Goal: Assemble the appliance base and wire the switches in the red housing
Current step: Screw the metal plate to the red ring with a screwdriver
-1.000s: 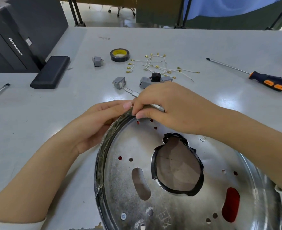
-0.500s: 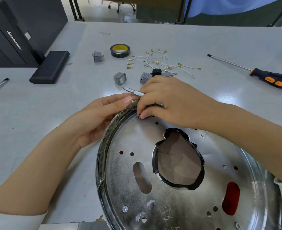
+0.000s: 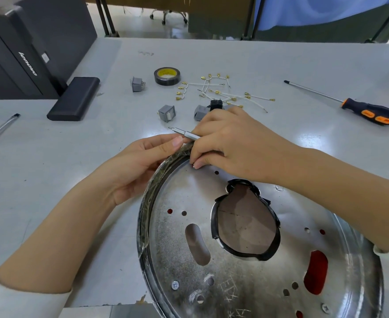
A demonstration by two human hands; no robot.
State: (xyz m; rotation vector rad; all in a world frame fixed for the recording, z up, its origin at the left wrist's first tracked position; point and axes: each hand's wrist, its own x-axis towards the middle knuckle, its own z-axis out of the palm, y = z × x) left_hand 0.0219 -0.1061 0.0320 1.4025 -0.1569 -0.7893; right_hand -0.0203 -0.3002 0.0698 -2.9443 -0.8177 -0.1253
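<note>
Metal base plate (image 3: 246, 267): nearest on the surface (image 3: 74, 171), red showing through its slots. Left hand (image 3: 140, 164): fingers pinch its far taped rim. Right hand (image 3: 230, 143): fingers curled round a small silver screwdriver (image 3: 184, 133), fingertips on the plate. Beyond the plate: grey switches (image 3: 167, 113), terminal wires (image 3: 225, 92), tape roll (image 3: 167, 75), orange-handled screwdriver (image 3: 370, 112).

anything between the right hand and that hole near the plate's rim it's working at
Nothing visible. The right hand grips a small silver screwdriver, its fingertips on the metal base plate at the hole. The left hand holds the rim beside it.
</note>
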